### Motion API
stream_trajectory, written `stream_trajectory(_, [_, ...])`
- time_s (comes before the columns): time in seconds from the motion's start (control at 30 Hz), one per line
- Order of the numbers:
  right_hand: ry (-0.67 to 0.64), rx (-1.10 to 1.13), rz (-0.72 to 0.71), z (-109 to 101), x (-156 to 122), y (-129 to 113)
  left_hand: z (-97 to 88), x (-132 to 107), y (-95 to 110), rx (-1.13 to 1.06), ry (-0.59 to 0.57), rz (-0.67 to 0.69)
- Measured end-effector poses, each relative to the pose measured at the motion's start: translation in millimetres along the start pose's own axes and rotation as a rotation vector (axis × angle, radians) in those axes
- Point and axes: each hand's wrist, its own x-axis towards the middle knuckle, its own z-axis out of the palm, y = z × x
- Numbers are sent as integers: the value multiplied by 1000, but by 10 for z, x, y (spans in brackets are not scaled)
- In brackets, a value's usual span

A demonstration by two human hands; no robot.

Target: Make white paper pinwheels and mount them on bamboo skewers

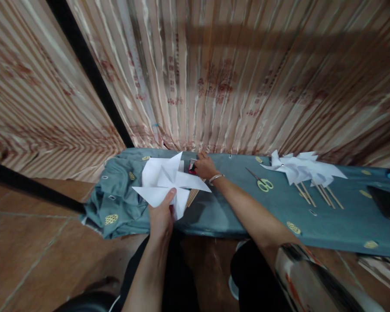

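Observation:
My left hand (161, 214) is closed on a white paper pinwheel (169, 182), holding it up over the left end of a low table under a blue-grey cloth (234, 203). Thin wooden sticks (192, 197) show just beneath the pinwheel. My right hand (205, 166), a bangle on its wrist, reaches to the back of the table with its fingers curled on a small red and black object (192, 166) that I cannot make out.
Yellow-handled scissors (262, 182) lie mid-table. Several finished white pinwheels on sticks (303, 171) rest to the right. A dark flat object (386, 203) sits at the far right. A striped curtain (234, 78) hangs close behind. Brown tiled floor (35, 242) lies left.

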Motion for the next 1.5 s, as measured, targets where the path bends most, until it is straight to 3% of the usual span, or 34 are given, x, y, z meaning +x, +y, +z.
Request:
stream_trajectory(0.27, [-69,-61,36,7,139,-67,5,-40,-58,-34,-15,-49])
stream_trajectory(0.63, [-80,-97,8,39,91,-107,-27,-53,-114,-6,-69,-46])
stream_trajectory(1.5, [-90,-67,27,14,100,-115,-25,-84,-211,87,-61,-109])
